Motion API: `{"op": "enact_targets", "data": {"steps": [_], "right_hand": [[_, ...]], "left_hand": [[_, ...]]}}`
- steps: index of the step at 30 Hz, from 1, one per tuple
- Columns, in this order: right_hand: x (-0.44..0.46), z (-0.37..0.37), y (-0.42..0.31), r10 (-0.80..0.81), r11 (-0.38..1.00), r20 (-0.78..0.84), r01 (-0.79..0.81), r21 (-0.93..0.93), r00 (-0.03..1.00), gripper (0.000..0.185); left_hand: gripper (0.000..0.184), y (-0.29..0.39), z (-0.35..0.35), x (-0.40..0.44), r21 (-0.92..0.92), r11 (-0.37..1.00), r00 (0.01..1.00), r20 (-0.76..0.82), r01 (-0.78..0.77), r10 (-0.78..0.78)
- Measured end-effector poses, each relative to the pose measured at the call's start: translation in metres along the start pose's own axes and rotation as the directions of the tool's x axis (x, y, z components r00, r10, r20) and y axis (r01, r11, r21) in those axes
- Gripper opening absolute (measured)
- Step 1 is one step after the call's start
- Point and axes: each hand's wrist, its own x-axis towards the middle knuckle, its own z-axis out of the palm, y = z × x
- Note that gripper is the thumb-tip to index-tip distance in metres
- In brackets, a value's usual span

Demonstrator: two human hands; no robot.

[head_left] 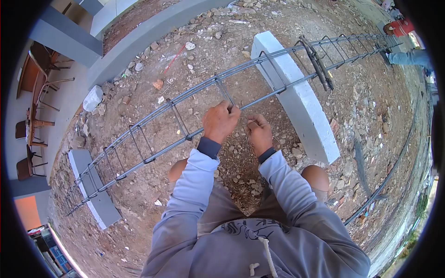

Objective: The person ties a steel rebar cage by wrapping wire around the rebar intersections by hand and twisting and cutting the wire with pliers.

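A long rebar cage (pixel 163 149) of thin steel bars and stirrups crosses in front of me, resting on two light blocks. My left hand (pixel 221 121) is closed at the near bar, its fingers around the lower end of a stirrup (pixel 224 89). Just right of it, on the near side of the bar, my right hand (pixel 259 134) is closed in a pinch. Whatever lies between its fingertips is too small or hidden to make out. Farther right, a dark long-legged piece (pixel 316 64), perhaps a tool, hangs over the cage.
A large pale block (pixel 301 109) supports the cage on the right, a smaller block (pixel 94 190) on the left. Stones and rubble cover the ground. Chairs (pixel 44 85) stand beyond a low wall (pixel 134 39). Another person's sleeve (pixel 402 27) shows at the cage's far right end.
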Motion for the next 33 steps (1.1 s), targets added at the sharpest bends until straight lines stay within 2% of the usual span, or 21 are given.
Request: {"op": "enact_targets", "data": {"steps": [3, 6, 10, 14, 16, 19, 22, 25, 30, 33], "right_hand": [[-0.002, 0.01, -0.03, 0.083, 0.964, 0.16, -0.12, 0.237, 0.984, 0.017], [0.001, 0.019, -0.029, 0.051, 0.933, 0.225, -0.127, 0.337, 0.973, 0.015], [0.01, 0.016, -0.025, 0.079, 0.919, 0.261, -0.172, 0.355, 0.962, 0.01], [0.019, 0.014, -0.018, 0.077, 0.873, 0.337, -0.227, 0.432, 0.938, 0.007], [0.021, 0.013, -0.017, 0.073, 0.857, 0.369, -0.248, 0.451, 0.926, 0.006], [0.023, 0.016, -0.017, 0.061, 0.845, 0.397, -0.259, 0.468, 0.916, 0.007], [0.022, 0.016, -0.016, 0.055, 0.827, 0.417, -0.275, 0.49, 0.907, 0.008], [0.022, 0.016, -0.017, 0.06, 0.817, 0.421, -0.287, 0.5, 0.905, 0.009], [0.021, 0.019, -0.019, 0.054, 0.796, 0.419, -0.292, 0.53, 0.906, 0.01], [0.021, 0.021, -0.019, 0.05, 0.88, 0.333, -0.199, 0.431, 0.942, 0.011]], "left_hand": [[0.029, -0.005, -0.003, -0.003, -0.05, 0.999, 1.0, 0.012, -0.02, 0.021], [0.029, -0.01, -0.005, -0.001, -0.105, 0.993, 0.998, 0.027, -0.054, 0.058], [0.026, -0.017, 0.005, -0.001, -0.098, 0.99, 0.995, -0.028, -0.098, 0.096], [0.023, -0.018, 0.01, -0.003, -0.097, 0.993, 0.997, -0.053, -0.063, 0.057], [0.027, -0.013, 0.007, -0.007, -0.127, 0.99, 0.995, -0.084, -0.062, 0.051], [0.04, -0.007, 0.002, -0.011, -0.079, 0.995, 0.993, -0.109, -0.056, 0.048], [0.049, -0.001, -0.005, -0.013, -0.23, 0.973, 0.998, -0.035, 0.037, -0.047], [0.051, -0.004, -0.004, -0.012, -0.244, 0.969, 1.0, -0.006, -0.028, 0.028], [0.035, -0.016, 0.0, -0.005, -0.369, 0.929, 0.999, 0.047, 0.0, 0.019], [0.03, -0.013, 0.001, -0.003, -0.497, 0.867, 0.999, 0.026, 0.037, -0.027]]}}
